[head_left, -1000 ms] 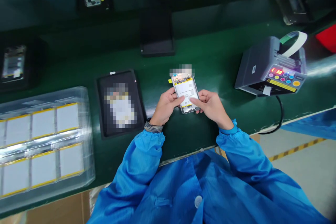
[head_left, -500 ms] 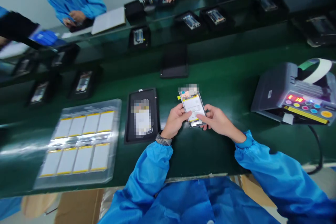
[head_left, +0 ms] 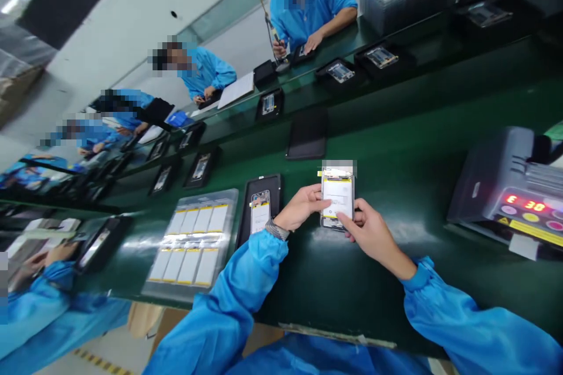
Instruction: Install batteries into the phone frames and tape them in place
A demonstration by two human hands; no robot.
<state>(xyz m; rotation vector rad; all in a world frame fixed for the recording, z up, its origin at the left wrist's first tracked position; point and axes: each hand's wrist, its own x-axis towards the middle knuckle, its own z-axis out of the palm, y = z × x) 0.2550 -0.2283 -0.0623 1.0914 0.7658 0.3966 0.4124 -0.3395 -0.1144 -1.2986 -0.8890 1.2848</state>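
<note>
An opened phone (head_left: 338, 196) with a white battery is held above the green table in front of me. My left hand (head_left: 303, 206) grips its left edge, the thumb lying on the battery. On the lower right, my right hand (head_left: 369, 231) holds the same phone, its thumb also over the battery. Left of my left hand, a black tray (head_left: 275, 188) holds another opened phone (head_left: 260, 211), partly hidden behind my wrist and sleeve. Further left lies a clear plastic tray (head_left: 226, 234) with several white batteries (head_left: 189, 263).
A grey machine (head_left: 488, 181) with a red display stands at the right. An upside-down or plain black tray (head_left: 307, 135) lies beyond the phone. Several black trays with phones line the far side. Co-workers in blue sit across and at the left, one person's hands (head_left: 44, 261) near the left edge.
The view has swung left and up, bringing more people into sight. Both hands still hold the phone, which now appears more upright in the picture.
</note>
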